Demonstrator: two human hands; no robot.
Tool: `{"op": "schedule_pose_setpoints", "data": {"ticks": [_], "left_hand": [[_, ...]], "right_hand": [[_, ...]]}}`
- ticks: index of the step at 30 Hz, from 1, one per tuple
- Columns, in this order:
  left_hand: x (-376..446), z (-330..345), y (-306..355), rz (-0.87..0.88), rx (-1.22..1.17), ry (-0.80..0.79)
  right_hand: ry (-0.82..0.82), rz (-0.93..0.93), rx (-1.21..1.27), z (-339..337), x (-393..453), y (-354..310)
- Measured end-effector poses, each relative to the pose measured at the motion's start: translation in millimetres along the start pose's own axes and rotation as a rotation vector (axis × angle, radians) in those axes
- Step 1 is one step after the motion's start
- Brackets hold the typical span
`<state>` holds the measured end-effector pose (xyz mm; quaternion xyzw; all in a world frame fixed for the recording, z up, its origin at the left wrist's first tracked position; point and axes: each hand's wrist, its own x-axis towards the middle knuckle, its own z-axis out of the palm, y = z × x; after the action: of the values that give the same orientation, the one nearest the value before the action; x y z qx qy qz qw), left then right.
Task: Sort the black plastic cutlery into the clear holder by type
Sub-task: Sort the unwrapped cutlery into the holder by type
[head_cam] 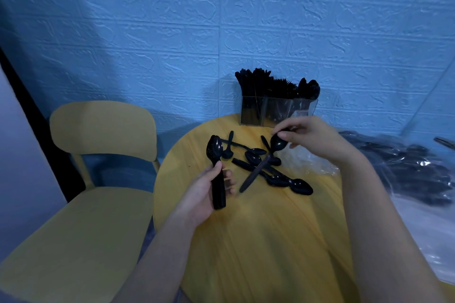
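My left hand (204, 194) grips a stack of black spoons (216, 167) by the handles, bowls pointing up and away. My right hand (310, 138) pinches one black spoon (264, 165) at its bowl, with the handle slanting down to the left above the table. Several loose black spoons (278, 177) lie scattered on the round yellow table (270, 241) between my hands. The clear holder (275, 112) stands at the table's far edge against the wall, with black cutlery upright in its compartments: a tall bunch on the left, spoons on the right.
A yellow chair (93, 179) stands left of the table. Crumpled clear plastic wrap (310, 162) lies under my right hand. More bagged black cutlery (406, 162) sits on a surface at the right. A blue textured wall is behind.
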<state>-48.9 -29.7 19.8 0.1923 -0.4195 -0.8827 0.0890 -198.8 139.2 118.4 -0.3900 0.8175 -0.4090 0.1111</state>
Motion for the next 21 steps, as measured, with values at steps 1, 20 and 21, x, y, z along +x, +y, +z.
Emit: {"op": "schedule_pose_setpoints", "data": {"ticks": [1, 20, 21], "left_hand": [[-1, 1, -1, -0.005, 0.019, -0.002], [10, -7, -1, 0.055, -0.142, 0.035], [11, -7, -1, 0.059, -0.163, 0.055]], "right_hand": [[-0.030, -0.029, -0.007, 7, 2, -2], [0.031, -0.135, -0.432, 85, 66, 27], [-0.040, -0.150, -0.486, 90, 76, 29]]}}
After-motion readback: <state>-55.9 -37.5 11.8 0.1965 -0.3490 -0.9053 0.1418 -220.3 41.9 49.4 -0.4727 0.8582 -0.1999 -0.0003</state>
